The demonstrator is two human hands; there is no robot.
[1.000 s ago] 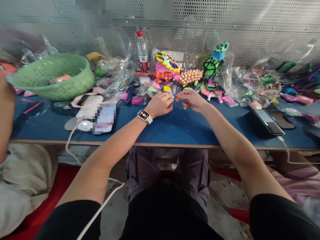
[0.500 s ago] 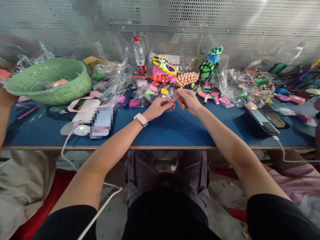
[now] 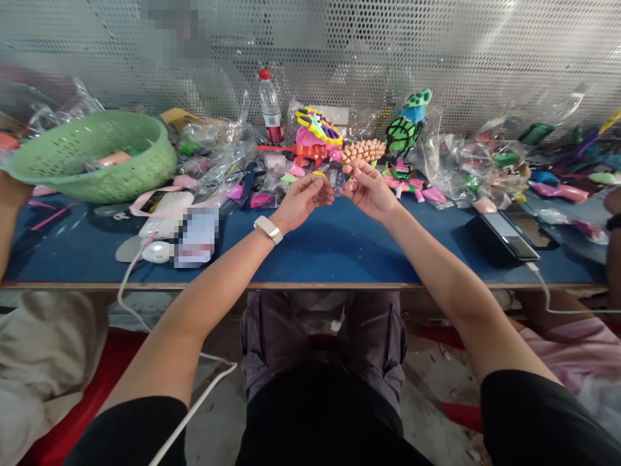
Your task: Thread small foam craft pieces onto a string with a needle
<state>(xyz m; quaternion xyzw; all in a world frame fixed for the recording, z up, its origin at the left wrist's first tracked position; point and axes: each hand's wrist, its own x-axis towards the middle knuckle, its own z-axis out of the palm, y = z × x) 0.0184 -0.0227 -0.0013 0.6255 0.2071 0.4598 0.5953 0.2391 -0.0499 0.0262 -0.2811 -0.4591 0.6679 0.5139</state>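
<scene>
1 bare left hand [image 3: 301, 203], 1 bare right hand [image 3: 374, 195], fingers half-curled, any grip unclear, above flat blue table [image 3: 349, 259], spiky tan figure [image 3: 365, 151] toward far edge.

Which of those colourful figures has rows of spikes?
The tan figure, just beyond the right hand: stubby spikes cover its back in rows, unlike the red figure left of it or the green, black-lined figure right of it.

Grn basket [image 3: 97, 184] approx 10 o'clock, w/ pinkish item [image 3: 115, 159] inside. Red-cap btl [image 3: 271, 116], upright, 11 o'clock, nr perf. metal panel [image 3: 315, 39] at 12. Phone [image 3: 196, 236] 9 o'clock, wht oval gadget [image 3: 158, 252] just beside. Dk device [image 3: 488, 243] 3 o'clock, wht cable [image 3: 545, 288] plugged in. Red seat [image 3: 72, 408] 8 o'clock.
</scene>
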